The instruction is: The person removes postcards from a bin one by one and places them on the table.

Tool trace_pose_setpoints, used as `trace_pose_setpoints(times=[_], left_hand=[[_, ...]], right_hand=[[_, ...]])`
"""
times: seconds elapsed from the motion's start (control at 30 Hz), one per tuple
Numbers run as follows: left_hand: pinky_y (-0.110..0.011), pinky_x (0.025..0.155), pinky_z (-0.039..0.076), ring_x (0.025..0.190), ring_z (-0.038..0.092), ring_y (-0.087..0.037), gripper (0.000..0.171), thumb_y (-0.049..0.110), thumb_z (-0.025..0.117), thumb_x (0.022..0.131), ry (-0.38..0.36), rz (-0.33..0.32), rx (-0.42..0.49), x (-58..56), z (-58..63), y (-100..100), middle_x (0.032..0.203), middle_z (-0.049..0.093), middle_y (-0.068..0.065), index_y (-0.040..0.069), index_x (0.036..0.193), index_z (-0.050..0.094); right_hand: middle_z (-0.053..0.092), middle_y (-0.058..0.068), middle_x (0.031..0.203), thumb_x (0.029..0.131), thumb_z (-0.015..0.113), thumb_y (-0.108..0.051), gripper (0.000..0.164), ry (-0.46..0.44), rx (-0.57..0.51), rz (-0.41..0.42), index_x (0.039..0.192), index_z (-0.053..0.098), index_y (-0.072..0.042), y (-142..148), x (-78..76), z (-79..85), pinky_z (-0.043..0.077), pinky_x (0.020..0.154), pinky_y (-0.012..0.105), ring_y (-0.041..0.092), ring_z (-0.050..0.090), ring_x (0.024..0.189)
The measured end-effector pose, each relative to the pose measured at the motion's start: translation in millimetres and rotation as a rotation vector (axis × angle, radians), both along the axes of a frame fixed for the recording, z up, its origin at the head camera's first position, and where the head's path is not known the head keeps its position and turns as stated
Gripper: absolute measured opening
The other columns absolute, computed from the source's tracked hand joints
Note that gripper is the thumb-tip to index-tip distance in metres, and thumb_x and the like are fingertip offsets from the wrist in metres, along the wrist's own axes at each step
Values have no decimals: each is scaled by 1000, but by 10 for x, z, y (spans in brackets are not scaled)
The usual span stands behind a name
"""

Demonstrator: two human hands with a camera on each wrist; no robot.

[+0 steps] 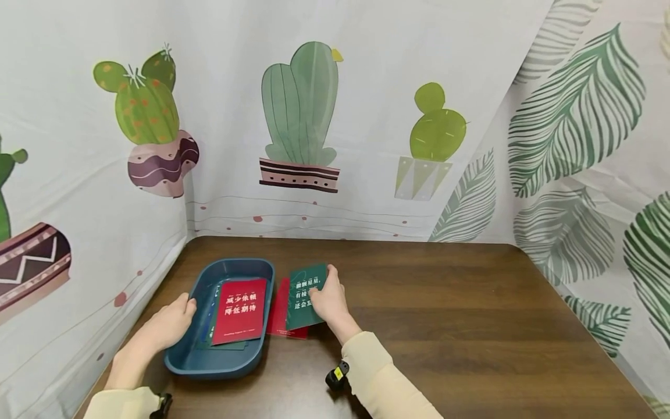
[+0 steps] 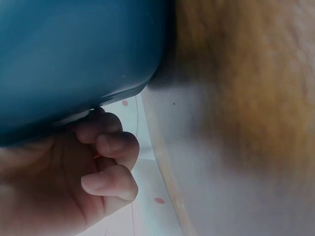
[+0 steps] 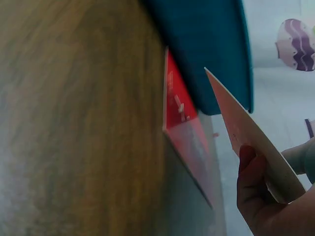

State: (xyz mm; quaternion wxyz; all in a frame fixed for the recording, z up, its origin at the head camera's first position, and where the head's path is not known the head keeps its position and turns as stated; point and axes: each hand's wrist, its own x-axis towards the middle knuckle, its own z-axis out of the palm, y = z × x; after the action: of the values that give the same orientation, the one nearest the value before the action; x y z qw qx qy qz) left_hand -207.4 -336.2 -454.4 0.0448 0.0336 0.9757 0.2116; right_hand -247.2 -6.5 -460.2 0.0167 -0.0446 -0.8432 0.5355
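Note:
My left hand (image 1: pixel 166 327) grips the left rim of a blue plastic tray (image 1: pixel 206 366); in the left wrist view its fingers (image 2: pixel 118 142) curl against the tray's edge. A red card (image 1: pixel 239 323) with white Chinese lettering lies on top in the tray, over green and blue cards mostly hidden beneath it. Just right of the tray, my right hand (image 1: pixel 332 299) pinches a green card (image 1: pixel 306 276) with white lettering, thumb on its printed face. The right wrist view shows this card's pale back (image 3: pixel 241 128), raised above the table. Below it, another red card (image 1: pixel 288 329) lies against the tray's right side.
The brown wooden table (image 1: pixel 445 326) extends to the right of the cards. White curtains (image 1: pixel 366 116) printed with cacti and leaves hang along its back and sides. A black wrist device (image 1: pixel 337 376) sits at my right cuff.

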Motion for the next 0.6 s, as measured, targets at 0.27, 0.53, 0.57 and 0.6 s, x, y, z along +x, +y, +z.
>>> trace_pose_setpoints(times=[0.27, 0.53, 0.57, 0.6], left_hand=[[-59, 78, 46, 90, 61, -47, 30, 21, 30, 106, 12, 7, -2, 5, -26, -31, 91, 58, -30, -6, 105, 44], [-60, 78, 47, 90, 60, -46, 31, 22, 30, 106, -13, 15, -2, -21, -24, -12, 93, 57, -30, -6, 107, 43], [-60, 78, 47, 90, 60, -46, 31, 22, 30, 106, -14, 14, -2, -22, -20, -9, 93, 57, -30, -6, 107, 43], [-60, 78, 47, 90, 60, -46, 31, 22, 30, 106, -12, 13, -3, -22, -18, -5, 93, 57, -30, -6, 107, 43]], right_hand=[[54, 27, 130, 88, 64, -3, 76, -11, 34, -8, 152, 22, -3, -78, 13, -105, 46, 92, 46, 36, 55, 116], [59, 29, 119, 86, 64, -1, 80, 4, 121, 12, 152, 19, 1, -122, 8, -160, 50, 84, 43, 34, 60, 105], [61, 29, 116, 86, 64, -1, 80, 6, 141, 13, 152, 19, 2, -119, -2, -162, 50, 80, 42, 32, 61, 100], [62, 28, 112, 85, 64, -1, 81, 8, 163, 14, 152, 19, 2, -114, -10, -160, 51, 77, 40, 30, 62, 96]])
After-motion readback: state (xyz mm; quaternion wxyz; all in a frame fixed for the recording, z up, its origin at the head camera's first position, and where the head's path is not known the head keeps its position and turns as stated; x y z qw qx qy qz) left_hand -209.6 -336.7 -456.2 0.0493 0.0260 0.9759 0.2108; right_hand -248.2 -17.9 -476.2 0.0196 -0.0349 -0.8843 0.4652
